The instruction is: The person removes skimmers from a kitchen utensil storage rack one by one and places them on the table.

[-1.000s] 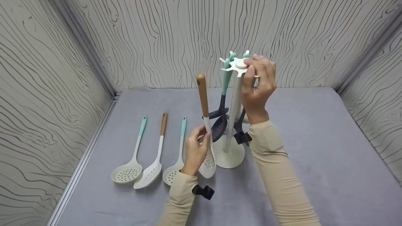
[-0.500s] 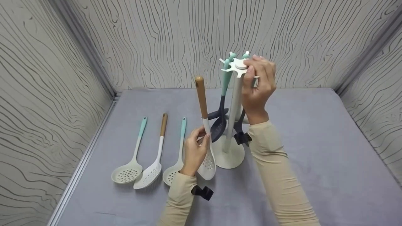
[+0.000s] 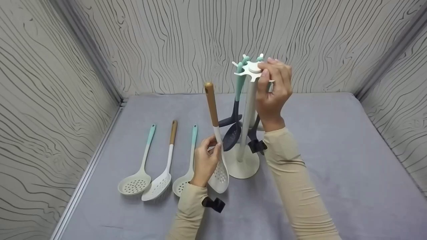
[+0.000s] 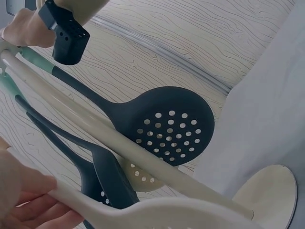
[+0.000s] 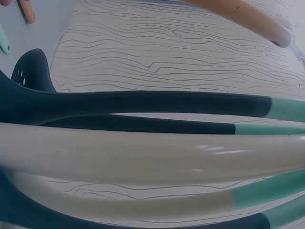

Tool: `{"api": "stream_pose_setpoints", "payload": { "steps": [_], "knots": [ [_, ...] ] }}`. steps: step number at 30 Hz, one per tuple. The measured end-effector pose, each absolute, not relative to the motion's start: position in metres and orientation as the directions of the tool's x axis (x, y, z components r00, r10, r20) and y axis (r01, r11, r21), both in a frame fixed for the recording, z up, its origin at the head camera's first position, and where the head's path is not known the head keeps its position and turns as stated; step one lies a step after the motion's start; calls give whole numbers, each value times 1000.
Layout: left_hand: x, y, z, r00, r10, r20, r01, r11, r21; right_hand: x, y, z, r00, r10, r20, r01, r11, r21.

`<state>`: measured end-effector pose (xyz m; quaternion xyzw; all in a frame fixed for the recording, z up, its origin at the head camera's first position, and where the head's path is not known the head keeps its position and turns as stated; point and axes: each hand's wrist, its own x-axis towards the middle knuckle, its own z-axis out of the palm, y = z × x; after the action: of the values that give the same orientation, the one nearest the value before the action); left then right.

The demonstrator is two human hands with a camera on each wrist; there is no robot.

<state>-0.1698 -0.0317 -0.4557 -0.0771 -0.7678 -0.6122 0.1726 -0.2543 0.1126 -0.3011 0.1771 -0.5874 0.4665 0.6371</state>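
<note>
The left hand (image 3: 206, 162) pinches a skimmer (image 3: 217, 134) at its neck, just beside the rack (image 3: 247, 123), away from the back edge of the bench (image 3: 333, 150); the right hand (image 3: 276, 87) curls its fingers on the rack's top. Hanging seems in hand; the next move probably calls for raising the handle (image 3: 211, 106) to a bare hook (image 3: 253, 79).

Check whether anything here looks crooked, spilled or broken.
Nothing looks spilled or broken. Only slightly untidy: on the table, the brown-handled slotted spoon crowds the leftmost skimmer; whether they touch is unclear.
</note>
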Motion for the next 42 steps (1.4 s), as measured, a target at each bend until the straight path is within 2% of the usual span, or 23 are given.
{"api": "stream_pose_setpoints", "payload": {
  "steps": [8,19,31,42],
  "knots": [
    [-171,-34,-460,-917,-106,385,341,296,892,-255,113,-302,-122,393,911,-800,505,-324],
    [-173,-37,-466,-936,-127,328,287,263,921,-255,112,-302,-123,391,912,-798,507,-325],
    [-173,-34,-468,-952,-153,264,206,314,927,-255,113,-301,-125,390,912,-799,506,-326],
    [-173,-34,-473,-954,-147,262,185,399,898,-256,112,-302,-120,397,910,-797,508,-326]
  ]
}}
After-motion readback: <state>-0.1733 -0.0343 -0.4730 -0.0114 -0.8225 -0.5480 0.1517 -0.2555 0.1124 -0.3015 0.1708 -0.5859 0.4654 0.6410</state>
